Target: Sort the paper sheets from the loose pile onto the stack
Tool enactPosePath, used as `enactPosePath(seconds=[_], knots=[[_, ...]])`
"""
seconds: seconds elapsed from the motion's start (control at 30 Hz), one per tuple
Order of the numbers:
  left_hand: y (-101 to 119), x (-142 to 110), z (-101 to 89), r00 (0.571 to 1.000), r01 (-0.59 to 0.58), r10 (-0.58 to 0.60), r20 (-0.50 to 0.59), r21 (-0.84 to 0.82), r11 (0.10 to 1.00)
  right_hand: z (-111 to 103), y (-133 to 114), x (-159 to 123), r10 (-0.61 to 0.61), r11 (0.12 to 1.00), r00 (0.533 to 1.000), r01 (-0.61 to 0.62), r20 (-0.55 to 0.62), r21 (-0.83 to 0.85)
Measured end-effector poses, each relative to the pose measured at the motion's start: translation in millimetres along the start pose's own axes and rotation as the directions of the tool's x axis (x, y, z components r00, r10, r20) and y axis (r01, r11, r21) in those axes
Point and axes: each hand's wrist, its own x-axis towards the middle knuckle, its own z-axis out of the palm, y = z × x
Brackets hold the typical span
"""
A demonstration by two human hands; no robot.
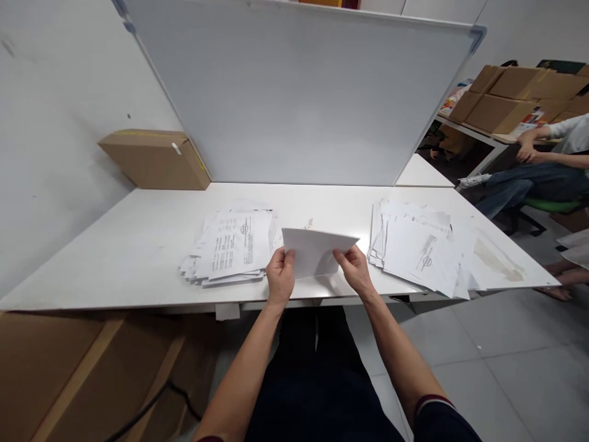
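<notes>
A white sheet of paper [315, 252] is held up over the front of the table, blank on the side facing me. It looks folded or bent, with its lower part near the tabletop. My left hand [280, 276] pinches its left edge, thumb on the near side. On its right edge my right hand [353, 267] has a similar pinch. Left of the paper lies a stack of printed sheets [237, 245] with a round stamp on top. Another, more fanned-out stack of printed sheets [418, 248] is to the right.
A whiteboard [304, 98] stands along the back of the white table [115, 264]. At the back left sits a cardboard box [156, 159]; large cartons [115, 368] are below left. Further right, stacked boxes [501, 98] and a seated person [543, 166] are visible.
</notes>
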Motion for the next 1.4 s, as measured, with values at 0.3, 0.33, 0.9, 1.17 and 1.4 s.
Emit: enactPosePath(seconds=[0.3, 0.33, 0.9, 1.17, 1.4], knots=[[-13, 7, 0.6, 0.998, 0.049, -0.052, -0.018, -0.121, 0.991, -25, -56, 17, -0.077, 0.834, 0.986, 0.145, 0.148, -0.532], [-14, 7, -1.7, 1.000, 0.022, -0.024, -0.019, -0.094, 0.995, -28, -73, 20, -0.106, 0.750, 0.977, 0.201, 0.186, -0.630], [-15, 5, -14.7, 0.975, 0.012, -0.058, 0.214, 0.210, 0.978, -38, -104, 20, 0.168, 0.280, 0.905, 0.335, 0.390, -0.900], [-17, 19, -6.0, 0.984, 0.012, -0.051, 0.170, 0.222, 0.975, -84, -40, -11, 0.606, 0.776, 0.741, -0.472, 0.290, -0.418], [-59, 21, 1.8, 0.952, -0.267, 0.110, 0.285, 0.602, 0.753, -95, -5, -35, 0.733, 0.677, 0.643, -0.721, 0.221, -0.147]])
